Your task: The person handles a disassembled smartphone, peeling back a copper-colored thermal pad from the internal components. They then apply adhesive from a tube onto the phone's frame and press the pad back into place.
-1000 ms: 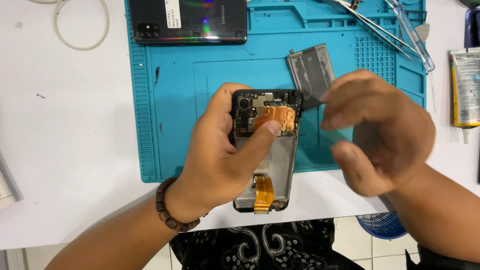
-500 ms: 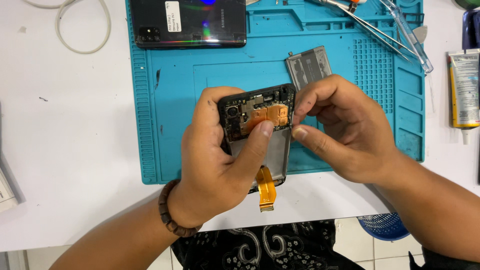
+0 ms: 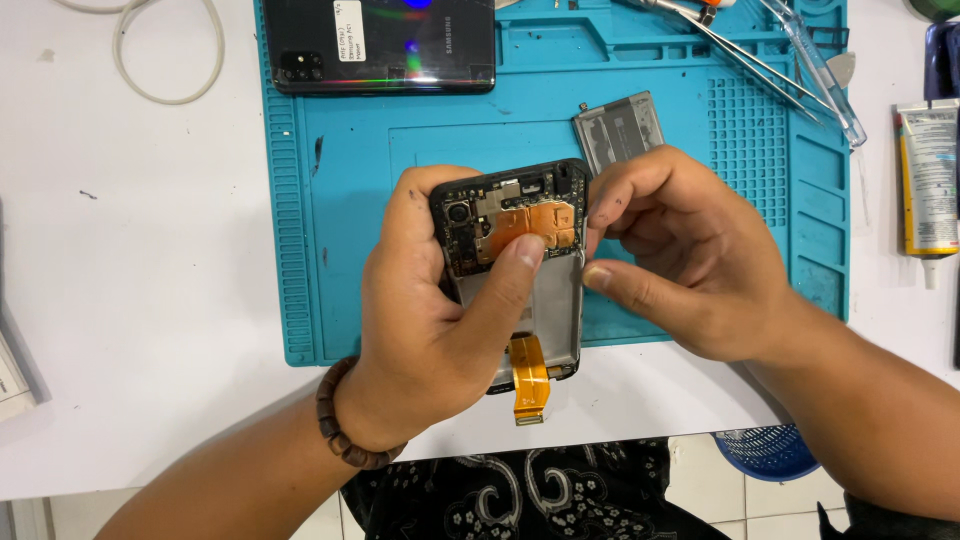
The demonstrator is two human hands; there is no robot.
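My left hand (image 3: 440, 330) grips an opened phone body (image 3: 520, 240) with its back off, the circuit board and copper foil showing at the top. My left thumb presses on the copper foil. An orange flex cable (image 3: 530, 380) hangs from the phone's lower end. My right hand (image 3: 680, 250) pinches the phone's right edge near the top with fingers and thumb. Both hands hold the phone above a blue work mat (image 3: 340, 250). A grey phone battery (image 3: 620, 125) lies on the mat just behind my right hand.
A black phone back cover (image 3: 385, 45) lies at the mat's top left. Tweezers and thin tools (image 3: 770, 60) sit at the top right. A glue tube (image 3: 928, 180) rests right of the mat, a white cable loop (image 3: 170, 60) at the left. A blue basket (image 3: 770, 450) stands below the table.
My right hand has come in from the open air to the phone's right edge and closed on it. The phone has tilted slightly and shifted up.
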